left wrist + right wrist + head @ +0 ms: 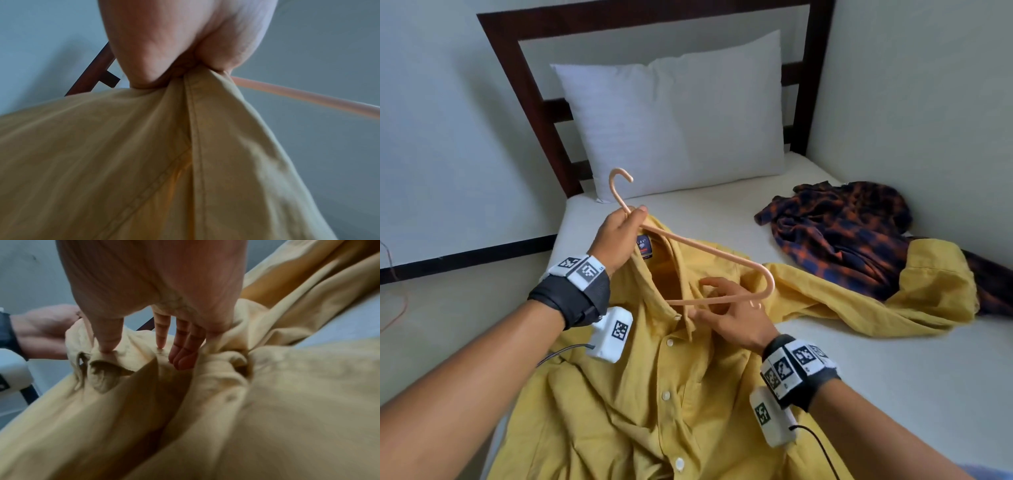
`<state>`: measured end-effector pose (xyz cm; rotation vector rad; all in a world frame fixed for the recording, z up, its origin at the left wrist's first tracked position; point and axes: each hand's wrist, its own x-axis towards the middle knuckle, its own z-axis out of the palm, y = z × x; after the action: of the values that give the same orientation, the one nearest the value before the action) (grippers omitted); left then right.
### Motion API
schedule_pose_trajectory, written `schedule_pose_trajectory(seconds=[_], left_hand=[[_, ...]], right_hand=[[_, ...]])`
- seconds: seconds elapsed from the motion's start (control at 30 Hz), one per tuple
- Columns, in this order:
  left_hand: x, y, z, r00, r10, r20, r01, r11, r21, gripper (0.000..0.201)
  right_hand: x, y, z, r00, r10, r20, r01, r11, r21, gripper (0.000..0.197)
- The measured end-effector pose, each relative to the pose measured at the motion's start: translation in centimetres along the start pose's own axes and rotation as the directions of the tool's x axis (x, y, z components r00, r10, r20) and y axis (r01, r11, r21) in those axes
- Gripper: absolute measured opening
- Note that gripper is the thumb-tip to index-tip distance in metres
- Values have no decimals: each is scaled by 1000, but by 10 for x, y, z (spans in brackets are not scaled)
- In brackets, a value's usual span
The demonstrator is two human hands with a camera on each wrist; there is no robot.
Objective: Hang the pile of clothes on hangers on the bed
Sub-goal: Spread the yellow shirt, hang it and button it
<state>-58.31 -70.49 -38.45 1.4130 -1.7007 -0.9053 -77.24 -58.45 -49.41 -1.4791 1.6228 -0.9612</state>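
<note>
A yellow button-up shirt (pixel 654 394) lies front-up across the bed, one sleeve thrown out to the right. My left hand (pixel 635 214) grips the neck of a peach plastic hanger (pixel 709 250), hook upward, above the collar. In the left wrist view the same fist (pixel 180 71) also bunches yellow shirt (pixel 123 154) fabric, and the hanger (pixel 308 97) bar runs off to the right. My right hand (pixel 703 298) is at the collar opening under the hanger's lower bar. Its thumb and forefinger (pixel 133 350) pinch the shirt (pixel 267 402) collar.
A crumpled navy-and-orange plaid shirt (pixel 839 233) lies at the right by the wall, partly under the yellow sleeve. A white pillow (pixel 674 120) leans on the dark wooden headboard (pixel 530 102). The white mattress (pixel 911 377) shows at right. The floor with an orange cable (pixel 397 308) is at left.
</note>
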Motion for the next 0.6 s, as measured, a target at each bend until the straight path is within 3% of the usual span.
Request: schedule_pose_trajectory(seconds=[0.17,0.27,0.33,0.37,0.47,0.5,0.6], left_hand=[[0,-6,-6,998,-56,27,58,997,-58,40],[1,-7,-12,995,-96,28,98,989,-114,48],[-3,-4,-11,996,-81,40,85,991,-100,47],[-5,-1,-11,997,-70,38,73,994,-85,45],[-6,-2,-17,999,-42,24,43,998,-47,44],[-5,-4,-21,999,-41,23,42,998,-39,40],[-3,-14,-30,998,-56,36,58,998,-39,31]], right_hand=[[-5,-10,5,997,-78,19,76,995,60,46],[-6,-9,5,996,-94,9,94,995,-40,50],[-6,-9,7,997,-74,-34,71,995,-77,26],[-6,-9,6,996,-63,-58,62,998,-31,19],[-4,-6,-9,976,-111,-187,136,983,127,26],[-4,-9,-16,966,-133,-222,170,973,154,17],[-9,-17,-32,975,-150,-164,184,959,217,26]])
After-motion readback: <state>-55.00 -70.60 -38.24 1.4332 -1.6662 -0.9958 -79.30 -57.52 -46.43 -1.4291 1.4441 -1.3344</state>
